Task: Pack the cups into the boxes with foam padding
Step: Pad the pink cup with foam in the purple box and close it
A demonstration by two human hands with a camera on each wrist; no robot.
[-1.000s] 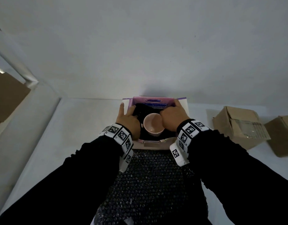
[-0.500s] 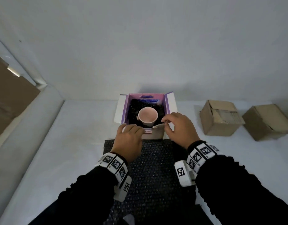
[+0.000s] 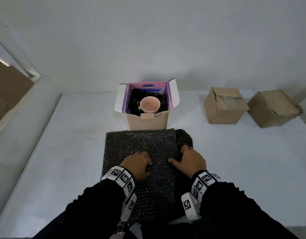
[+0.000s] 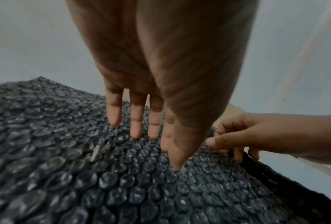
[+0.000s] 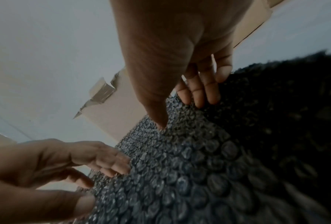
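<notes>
A pink cup (image 3: 149,104) stands upright inside an open cardboard box (image 3: 147,121) lined with black bubble wrap; the box flaps stand up. In front of the box a black bubble wrap sheet (image 3: 140,144) lies flat on the white table. My left hand (image 3: 140,163) rests on the sheet's middle, and the left wrist view shows its straight fingers (image 4: 136,128) pressing the bubbles. My right hand (image 3: 183,157) grips the sheet's right edge. In the right wrist view its thumb (image 5: 159,118) lies on top and the fingers (image 5: 201,94) curl over the edge.
Two closed brown cardboard boxes (image 3: 223,106) (image 3: 272,107) sit on the table at the back right. A white wall rises just behind the open box. A raised ledge (image 3: 19,118) runs along the table's left side.
Both hands have drawn back from the box with the cup to the bubble wrap sheet in front of it. The right hand has taken hold of the sheet's right edge.
</notes>
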